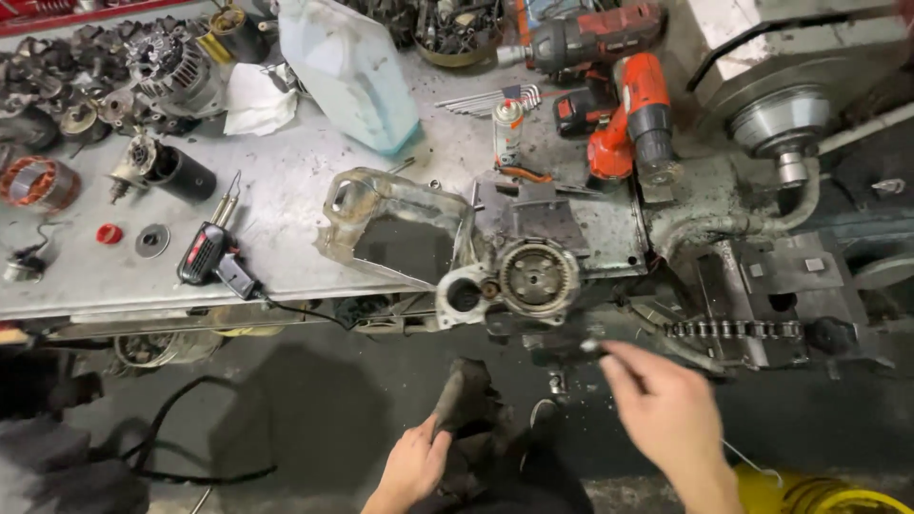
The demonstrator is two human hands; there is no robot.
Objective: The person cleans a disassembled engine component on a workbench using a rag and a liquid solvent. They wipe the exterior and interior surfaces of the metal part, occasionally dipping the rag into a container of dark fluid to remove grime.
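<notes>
Grey metal counter [286, 205]: we are looking down on a scuffed, stained work surface that is carrying loose parts and tools.
Right hand [666, 409]: we are reaching it up toward the counter's front edge; the fingers are pinching a small dark part [592, 347] at the tips, blurred, so we cannot tell what kind of part it is.
Left hand [419, 466]: we are closing its grip around a dark, grimy rag [462, 395], low in the view and well apart from the counter.
Gear assembly [539, 277]: a round toothed metal piece is sitting in a pale casting at the counter's front edge, just above and left of the right fingertips.
Aluminium housing [395, 224]: an open, angular casting is lying just left of the gear assembly, touching it.
Roller chain [728, 329]: a short length is lying on the dark machine parts to the right, near the right hand.
Orange cordless drills [628, 114]: two are lying at the back right of the counter.
Hex keys [490, 100]: a fanned set is lying just left of the drills.
Plastic jug [347, 71]: a pale blue, translucent container is standing at the back.
Red and black tool [205, 252]: it is lying on the left of the counter with its cord [286, 309] running off the front edge.
</notes>
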